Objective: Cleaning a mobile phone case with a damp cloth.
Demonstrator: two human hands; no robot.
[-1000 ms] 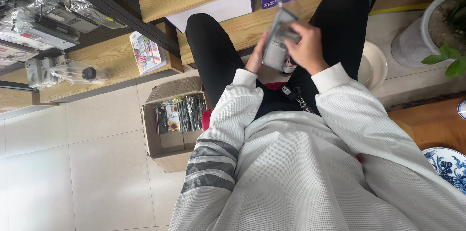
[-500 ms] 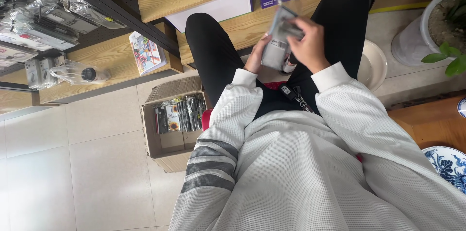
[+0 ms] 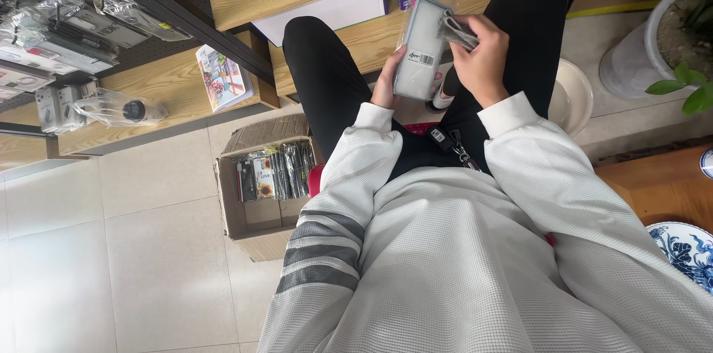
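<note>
Far left at 9 o'clock: shelves [image 3: 82,19] hung with bagged accessories, a clear bagged item [image 3: 119,110] lying on the wooden ledge. Toward 8 o'clock on the tiled floor: an open cardboard box [image 3: 256,182] packed with upright flat packets, just beside the left knee. At 12 o'clock, above the lap: a slim grey packaged case [image 3: 417,48], held upright and slightly tilted. Left hand [image 3: 388,82] curled narrow around the case's lower left edge, thumb hidden behind it. Right hand [image 3: 486,60] closed on the crumpled clear wrapper [image 3: 459,30] at the case's upper right corner, fingers pinched tight. To do the step well, judging from this grip: steady the case from below with the left hand, pull the wrapper along the case's long edge rather than across it, keep the pinch close to the corner to avoid tearing the film, and hold everything over the lap so nothing drops to the floor. At 2 o'clock: a white planter [image 3: 653,48] with green leaves. At 4 o'clock: a blue-and-white patterned dish [image 3: 687,249] on a wooden surface.
</note>
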